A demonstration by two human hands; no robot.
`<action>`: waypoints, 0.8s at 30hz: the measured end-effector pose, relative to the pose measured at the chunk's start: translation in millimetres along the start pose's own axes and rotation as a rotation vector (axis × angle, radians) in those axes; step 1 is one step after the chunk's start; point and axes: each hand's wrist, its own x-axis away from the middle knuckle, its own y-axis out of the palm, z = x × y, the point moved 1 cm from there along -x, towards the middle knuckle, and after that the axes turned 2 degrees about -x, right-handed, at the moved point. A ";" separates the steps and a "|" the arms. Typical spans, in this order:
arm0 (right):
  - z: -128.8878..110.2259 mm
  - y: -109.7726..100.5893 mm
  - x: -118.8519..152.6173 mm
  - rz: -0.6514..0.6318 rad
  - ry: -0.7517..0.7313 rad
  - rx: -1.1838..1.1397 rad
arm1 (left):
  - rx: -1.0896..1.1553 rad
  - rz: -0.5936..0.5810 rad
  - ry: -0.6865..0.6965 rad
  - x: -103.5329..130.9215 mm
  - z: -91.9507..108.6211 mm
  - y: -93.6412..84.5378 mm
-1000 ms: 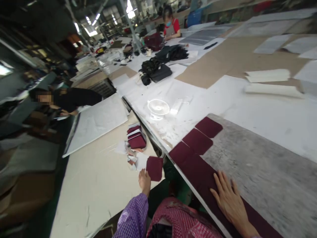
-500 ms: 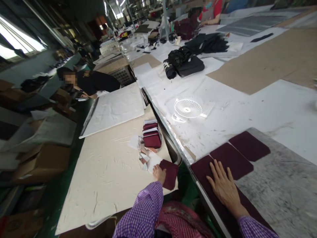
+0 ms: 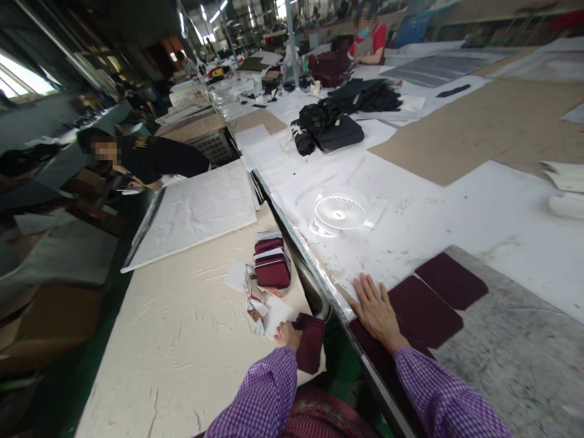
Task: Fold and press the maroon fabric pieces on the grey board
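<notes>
The left counter carried a cream, wrinkled covering; the right counter had a smooth white top marked with specks. On the right counter, the two maroon panels were flat, matte and fabric-like, with straight sides and clipped corners, lying partly over a grey mottled sheet. A further maroon strip ran along the near left edge, partly under your right forearm. On the left counter you had a small maroon piece, its far edge bent, and beyond it a stack of maroon and white layers. A round, ribbed white fan stood farther off.

Your left hand was at the far left corner of the small maroon piece, fingers curled; whether they pinched it could not be told. Your right hand was laid out, fingers slightly spread on the counter's left margin, just left of the two maroon panels.
</notes>
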 end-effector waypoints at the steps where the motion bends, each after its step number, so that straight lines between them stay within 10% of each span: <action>1: -0.5 1.5 -4.2 0.005 0.001 -0.009 | 0.029 -0.007 0.009 2.2 0.2 -1.4; 6: -1.1 7.3 -12.3 0.054 0.029 -0.102 | 0.273 -0.035 0.107 20.0 1.3 -34.0; 13: -13.8 -10.9 -17.0 0.154 0.079 -0.369 | 0.634 0.067 0.325 68.8 -0.4 -142.2; 21: -129.5 -123.0 14.6 0.084 0.034 -0.876 | 1.145 -0.078 0.470 146.4 26.5 -196.1; 24: -152.2 -162.5 38.2 0.044 0.314 -1.277 | 1.122 0.003 0.546 171.1 46.0 -204.0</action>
